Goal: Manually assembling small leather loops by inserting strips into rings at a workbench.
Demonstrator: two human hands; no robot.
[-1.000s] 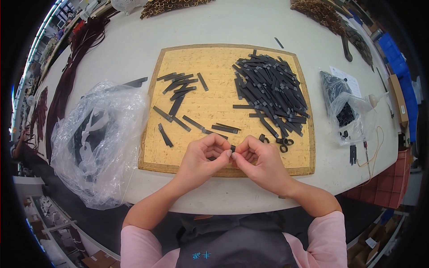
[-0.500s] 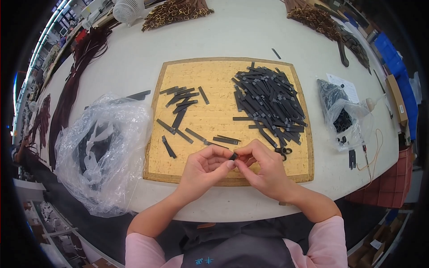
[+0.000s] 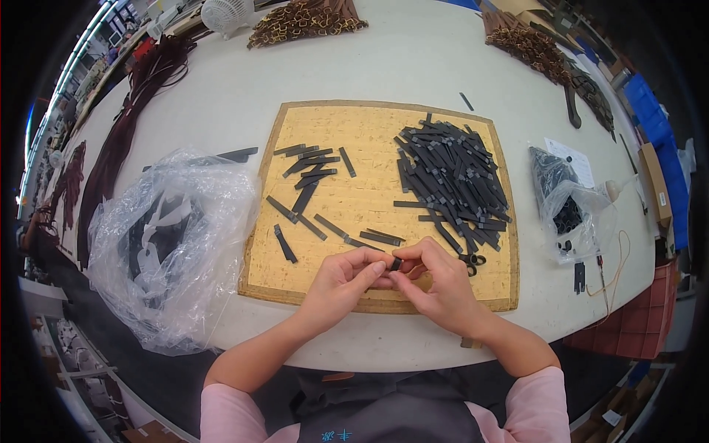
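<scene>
Close together over the front of the yellow board [image 3: 343, 199], my two hands pinch a small black loop of strip material [image 3: 396, 263]. My left hand [image 3: 340, 282] has its thumb and fingers closed at the loop's left side. My right hand [image 3: 443, 284] grips it from the other side with thumb and forefinger, hiding part of it. Beside my right fingertips lie a few black rings [image 3: 478, 260]. Just beyond my hands rest several loose black strips [image 3: 382, 235]. A heap of short black strips with greyish ends [image 3: 454, 173] covers the board's right side; a looser group [image 3: 314, 159] lies at left.
A crumpled clear plastic bag [image 3: 214, 236] with dark contents stands left of the board. To the right are an open bag of black rings [image 3: 565, 210] and a thin-handled tool [image 3: 602, 262]. Bundled brown straps [image 3: 306, 26] and a white fan [image 3: 225, 16] sit at the far edge.
The view has shifted slightly. The black loop has turned between my fingertips and shows more of its side, and my left thumb has shifted on it. Both hands keep hold.
</scene>
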